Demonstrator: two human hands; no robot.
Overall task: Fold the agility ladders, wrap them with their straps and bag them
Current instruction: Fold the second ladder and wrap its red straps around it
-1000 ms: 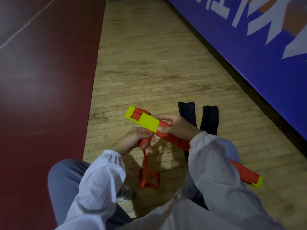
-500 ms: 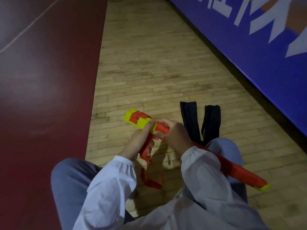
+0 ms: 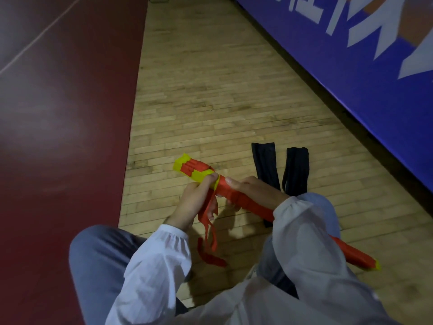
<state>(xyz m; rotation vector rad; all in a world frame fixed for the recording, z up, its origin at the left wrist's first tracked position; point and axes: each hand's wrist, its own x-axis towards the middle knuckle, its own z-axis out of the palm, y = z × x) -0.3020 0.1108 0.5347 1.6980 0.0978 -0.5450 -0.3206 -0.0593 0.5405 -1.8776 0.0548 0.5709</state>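
A folded agility ladder (image 3: 192, 171), a long bundle of yellow rungs wound with orange strap, slants from upper left to lower right across my lap. My right hand (image 3: 255, 193) grips the bundle around its wrapped middle. My left hand (image 3: 195, 202) holds the loose orange strap (image 3: 210, 231) against the bundle near the yellow end, and the strap's tail hangs down to the floor. The bundle's far end (image 3: 365, 261) sticks out past my right sleeve. Two black bags (image 3: 266, 165) lie flat side by side on the wooden floor just beyond my hands.
I sit on a wooden floor (image 3: 210, 90) with my knees up in blue trousers. A dark red court surface (image 3: 58, 137) borders it on the left. A blue padded wall (image 3: 339, 66) with white lettering runs along the right.
My left hand has risen from under the bundle to its yellow end, bringing the strap up against it. The bundle has tilted lower and the orange wrapping now reaches nearer the yellow end.
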